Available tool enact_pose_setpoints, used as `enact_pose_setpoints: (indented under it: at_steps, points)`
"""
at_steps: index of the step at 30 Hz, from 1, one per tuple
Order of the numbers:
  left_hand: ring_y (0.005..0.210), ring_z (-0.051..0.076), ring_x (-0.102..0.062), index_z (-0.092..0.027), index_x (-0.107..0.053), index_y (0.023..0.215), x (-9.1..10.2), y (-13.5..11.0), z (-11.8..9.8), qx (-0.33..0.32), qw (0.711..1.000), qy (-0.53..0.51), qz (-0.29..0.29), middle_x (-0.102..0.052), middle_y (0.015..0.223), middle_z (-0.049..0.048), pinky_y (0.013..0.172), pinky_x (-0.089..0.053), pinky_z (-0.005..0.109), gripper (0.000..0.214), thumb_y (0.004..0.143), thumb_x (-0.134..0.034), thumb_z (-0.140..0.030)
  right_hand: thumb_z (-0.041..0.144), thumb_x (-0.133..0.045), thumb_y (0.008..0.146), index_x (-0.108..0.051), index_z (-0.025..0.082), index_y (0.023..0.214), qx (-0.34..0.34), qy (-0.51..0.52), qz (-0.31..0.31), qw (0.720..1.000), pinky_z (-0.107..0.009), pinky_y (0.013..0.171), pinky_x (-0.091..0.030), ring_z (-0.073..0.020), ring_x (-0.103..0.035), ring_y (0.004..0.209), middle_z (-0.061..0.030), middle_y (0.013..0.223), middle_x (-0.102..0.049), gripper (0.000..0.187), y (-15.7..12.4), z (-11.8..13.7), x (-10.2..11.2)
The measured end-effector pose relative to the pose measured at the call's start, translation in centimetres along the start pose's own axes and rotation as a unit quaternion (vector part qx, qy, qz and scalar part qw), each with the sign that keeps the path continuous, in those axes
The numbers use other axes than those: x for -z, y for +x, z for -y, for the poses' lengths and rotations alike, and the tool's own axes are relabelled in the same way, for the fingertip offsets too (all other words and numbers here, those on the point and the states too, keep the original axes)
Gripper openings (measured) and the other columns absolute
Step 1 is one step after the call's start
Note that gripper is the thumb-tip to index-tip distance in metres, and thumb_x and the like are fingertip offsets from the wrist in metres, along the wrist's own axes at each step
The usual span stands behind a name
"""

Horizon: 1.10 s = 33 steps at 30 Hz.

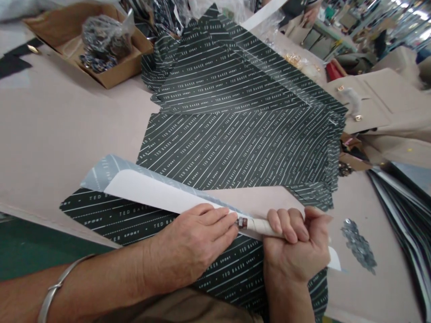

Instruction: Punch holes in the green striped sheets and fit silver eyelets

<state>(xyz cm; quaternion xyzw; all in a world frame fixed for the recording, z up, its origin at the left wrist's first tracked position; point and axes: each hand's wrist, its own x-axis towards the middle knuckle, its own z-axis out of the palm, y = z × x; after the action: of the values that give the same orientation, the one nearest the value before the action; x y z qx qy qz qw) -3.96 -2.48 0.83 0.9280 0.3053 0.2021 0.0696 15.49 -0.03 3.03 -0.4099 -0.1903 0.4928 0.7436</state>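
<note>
A dark fabric panel (144, 224) printed with white lines and lettering lies in front of me. Its far edge is turned up, showing a pale grey-blue underside and a white strip (151, 190). My left hand (202, 233) is closed over that turned edge, fingers together and thumb hidden. My right hand (292, 237) is wrapped around a tool handle (261, 225) bound in whitish tape, with a metal collar. The tool points left, and its tip is hidden at my left fingertips. Beyond lies a stack of matching printed panels (222, 148).
A cardboard box (117, 78) with plastic-bagged parts stands at the back left. Small flat grey pieces (359, 244) lie at right, near a stack of dark sheets (400, 211). Beige bag pieces (380, 96) are farther back. Another person's hand (311, 13) shows at the top.
</note>
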Motion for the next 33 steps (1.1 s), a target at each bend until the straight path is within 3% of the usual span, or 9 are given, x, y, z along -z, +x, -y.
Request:
enact_pose_setpoints:
  at_steps: [6, 12, 20, 25, 30, 33]
  points:
    - [0.125, 0.021, -0.053, -0.012, -0.059, 0.129, 0.0, -0.1, 0.0, 0.001, 1.000, -0.008, -0.001, -0.060, 0.137, 0.0059, 0.103, -0.048, 0.038, 0.033, 0.104, -0.037, -0.019, 0.037, -0.054, 0.100, -0.066, 0.026, 0.084, 0.073, -0.060, 0.134, 0.987, -0.019, 0.044, -0.039, -0.0072, -0.020, 0.036, 0.0117, 0.049, -0.021, 0.024, -1.3, 0.2, -1.2]
    - [0.124, 0.019, -0.054, -0.014, -0.058, 0.130, 0.6, 0.2, 0.1, 0.006, 1.000, -0.011, 0.007, -0.061, 0.137, 0.0041, 0.102, -0.049, 0.036, 0.033, 0.105, -0.037, -0.018, 0.035, -0.046, 0.103, -0.066, 0.026, 0.086, 0.067, -0.051, 0.127, 0.988, -0.017, 0.040, -0.035, -0.0070, -0.015, 0.035, 0.0121, 0.049, -0.017, 0.028, -0.5, 0.4, -0.2]
    - [0.125, 0.021, -0.054, -0.013, -0.061, 0.126, 0.6, 0.2, 0.0, 0.012, 1.000, -0.011, 0.003, -0.061, 0.136, 0.0064, 0.101, -0.049, 0.036, 0.036, 0.104, -0.033, -0.018, 0.036, -0.047, 0.104, -0.066, 0.027, 0.088, 0.066, -0.109, 0.163, 0.978, -0.021, 0.045, -0.037, -0.0077, -0.023, 0.036, 0.0117, 0.049, -0.024, 0.026, -2.1, 0.8, -0.9]
    - [0.126, 0.022, -0.053, -0.011, -0.062, 0.125, 0.4, 0.1, -0.2, 0.017, 1.000, -0.016, -0.003, -0.060, 0.135, 0.0081, 0.101, -0.049, 0.037, 0.038, 0.105, -0.030, -0.019, 0.040, -0.059, 0.097, -0.066, 0.025, 0.079, 0.097, -0.214, 0.230, 0.944, -0.025, 0.046, -0.038, -0.0092, -0.034, 0.040, 0.0095, 0.049, -0.030, 0.025, -3.3, 1.0, -2.2]
    - [0.118, 0.022, -0.056, -0.011, -0.060, 0.125, 0.3, 0.1, -0.1, 0.020, 0.999, -0.039, -0.015, -0.062, 0.129, 0.0099, 0.099, -0.051, 0.038, 0.035, 0.105, -0.032, -0.018, 0.039, -0.058, 0.097, -0.067, 0.021, 0.080, 0.167, -0.317, 0.217, 0.908, -0.027, 0.044, -0.038, -0.0109, -0.041, 0.042, 0.0067, 0.051, -0.039, 0.026, -3.4, 0.3, -3.0]
    - [0.111, 0.022, -0.059, -0.011, -0.060, 0.123, 0.3, 0.1, -0.1, 0.016, 0.999, -0.040, -0.020, -0.064, 0.118, 0.0108, 0.096, -0.052, 0.037, 0.030, 0.103, -0.038, -0.018, 0.036, -0.057, 0.098, -0.066, 0.020, 0.082, 0.154, -0.319, 0.229, 0.906, -0.023, 0.040, -0.035, -0.0089, -0.039, 0.039, 0.0080, 0.050, -0.040, 0.023, -2.2, 0.1, -3.7]
